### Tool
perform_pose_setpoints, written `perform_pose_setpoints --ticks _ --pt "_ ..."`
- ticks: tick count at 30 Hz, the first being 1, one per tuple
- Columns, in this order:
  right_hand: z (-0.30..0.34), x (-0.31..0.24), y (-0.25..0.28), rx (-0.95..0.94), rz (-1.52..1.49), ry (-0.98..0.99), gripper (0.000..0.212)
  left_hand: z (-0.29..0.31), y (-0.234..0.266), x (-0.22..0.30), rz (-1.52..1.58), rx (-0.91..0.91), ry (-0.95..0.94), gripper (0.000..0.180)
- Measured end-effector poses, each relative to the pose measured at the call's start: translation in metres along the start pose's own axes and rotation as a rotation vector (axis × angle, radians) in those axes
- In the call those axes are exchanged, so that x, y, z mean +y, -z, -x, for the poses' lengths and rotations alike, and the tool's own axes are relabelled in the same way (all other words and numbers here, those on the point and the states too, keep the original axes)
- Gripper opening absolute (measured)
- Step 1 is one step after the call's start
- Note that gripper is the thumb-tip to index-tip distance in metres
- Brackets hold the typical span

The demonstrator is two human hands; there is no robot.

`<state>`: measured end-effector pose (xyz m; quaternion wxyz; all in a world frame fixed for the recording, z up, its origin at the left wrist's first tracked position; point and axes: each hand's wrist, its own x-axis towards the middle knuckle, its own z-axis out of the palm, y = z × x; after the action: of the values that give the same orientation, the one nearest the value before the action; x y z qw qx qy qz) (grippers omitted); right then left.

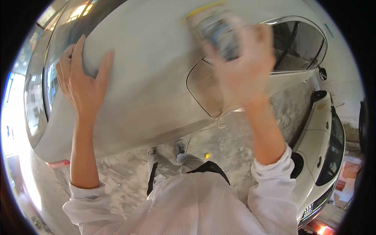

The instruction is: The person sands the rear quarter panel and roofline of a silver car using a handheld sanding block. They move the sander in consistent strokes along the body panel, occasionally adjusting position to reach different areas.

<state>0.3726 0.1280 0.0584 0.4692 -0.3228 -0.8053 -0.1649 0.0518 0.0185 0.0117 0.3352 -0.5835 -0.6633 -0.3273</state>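
Observation:
My right hand, blurred by motion, grips a rectangular sander with a yellow edge and a dark, blue and grey body. The sander lies against the upper side of a dull whitish car body. To the left, my left hand lies on the same bodywork near its rear glass, fingers and thumb spread, holding nothing. Just below the sander is a rounded panel outlined by a dark seam. A pale cord hangs below that panel.
Side windows and a mirror lie to the right on the car. Its red lamp shows at lower left. Another white car stands at right. A small yellow object lies on the dusty concrete floor near my feet.

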Motion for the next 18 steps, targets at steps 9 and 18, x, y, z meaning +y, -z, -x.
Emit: perform_pose_setpoints --ticks 9,18 --pt "0.014 -0.016 0.005 -0.134 -0.032 -0.037 0.062 0.001 -0.004 0.003 -0.015 0.059 0.031 0.064" --pt "-0.037 0.078 0.018 0.048 0.003 -0.044 0.058 0.002 -0.005 -0.001 -0.007 0.033 0.051 0.063"
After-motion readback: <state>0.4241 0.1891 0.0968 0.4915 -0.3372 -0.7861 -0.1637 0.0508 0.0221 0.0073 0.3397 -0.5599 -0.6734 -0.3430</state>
